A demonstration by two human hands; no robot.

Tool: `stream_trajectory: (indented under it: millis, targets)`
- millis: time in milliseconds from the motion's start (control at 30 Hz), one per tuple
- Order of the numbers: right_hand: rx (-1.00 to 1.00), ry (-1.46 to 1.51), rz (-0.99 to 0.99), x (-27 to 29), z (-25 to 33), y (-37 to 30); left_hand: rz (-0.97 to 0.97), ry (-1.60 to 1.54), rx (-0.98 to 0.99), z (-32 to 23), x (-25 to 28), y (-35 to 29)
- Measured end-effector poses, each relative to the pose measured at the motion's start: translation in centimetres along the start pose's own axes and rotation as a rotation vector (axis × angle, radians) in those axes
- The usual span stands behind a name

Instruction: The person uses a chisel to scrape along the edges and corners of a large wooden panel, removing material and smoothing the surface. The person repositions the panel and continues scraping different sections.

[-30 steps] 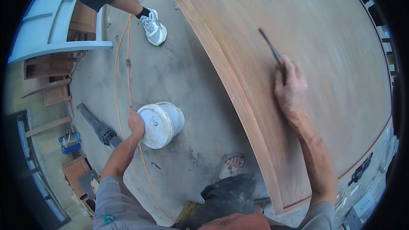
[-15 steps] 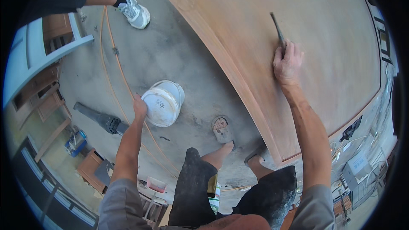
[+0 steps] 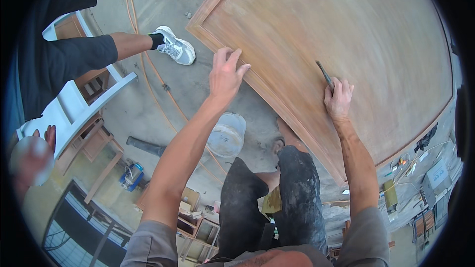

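Observation:
The large reddish-brown wooden panel (image 3: 386, 29) with a raised frame lies in front of me and to the right. My right hand (image 3: 339, 100) is closed around a slim dark tool (image 3: 324, 73) with a narrow end pointing up and left; its exact kind is unclear. That hand is over the panel's flat middle. At the panel's near-left rim is my left hand (image 3: 226, 74), fingers stretched out and thumb apart, touching the frame and holding nothing. Below my left forearm, a white lidded bucket (image 3: 226, 136) stands on the floor, partly covered by the arm.
Another person's leg and grey shoe (image 3: 178, 48) are near the panel's left corner. Orange hoses (image 3: 173, 100) cross the floor. A pale blue frame (image 3: 94, 101) and wooden pieces stand left, near a blue tool (image 3: 131, 176). Cables and a grey box (image 3: 436, 175) lie right.
My left hand has let go of the bucket and moved up and right to the panel's rim. My right hand keeps the tool. More of the other person shows at left.

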State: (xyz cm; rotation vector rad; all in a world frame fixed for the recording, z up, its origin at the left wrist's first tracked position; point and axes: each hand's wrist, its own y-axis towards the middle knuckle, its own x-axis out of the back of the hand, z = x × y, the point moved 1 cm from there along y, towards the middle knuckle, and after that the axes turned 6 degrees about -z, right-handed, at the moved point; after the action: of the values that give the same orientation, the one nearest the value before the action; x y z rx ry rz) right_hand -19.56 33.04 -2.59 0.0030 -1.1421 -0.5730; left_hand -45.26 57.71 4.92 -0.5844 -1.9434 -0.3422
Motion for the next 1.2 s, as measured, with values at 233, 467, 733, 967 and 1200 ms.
stream_trajectory:
  millis: [233, 467, 733, 967, 1200]
  targets:
    - [0.020, 0.018, 0.028, 0.1, -0.8, -0.3, 0.221, -0.006, -0.139, 1.8, -0.6, 2.4]
    - [0.017, 0.036, 0.027, 0.9, -1.9, -0.8, 0.141, 0.033, -0.136, 3.3, 0.0, 5.7]
    - [0.027, 0.009, 0.072, 0.7, -2.2, -1.9, 0.016, 0.060, 0.385, 9.5, 4.2, 8.3]
    - [0.065, 0.041, 0.025, 0.1, -1.9, -1.8, -0.169, 0.032, 0.119, 9.1, 2.4, 8.6]
    - [0.075, 0.002, -0.015, 1.0, -2.0, -0.9, -0.003, 0.005, 0.067, 11.1, 1.1, 11.4]
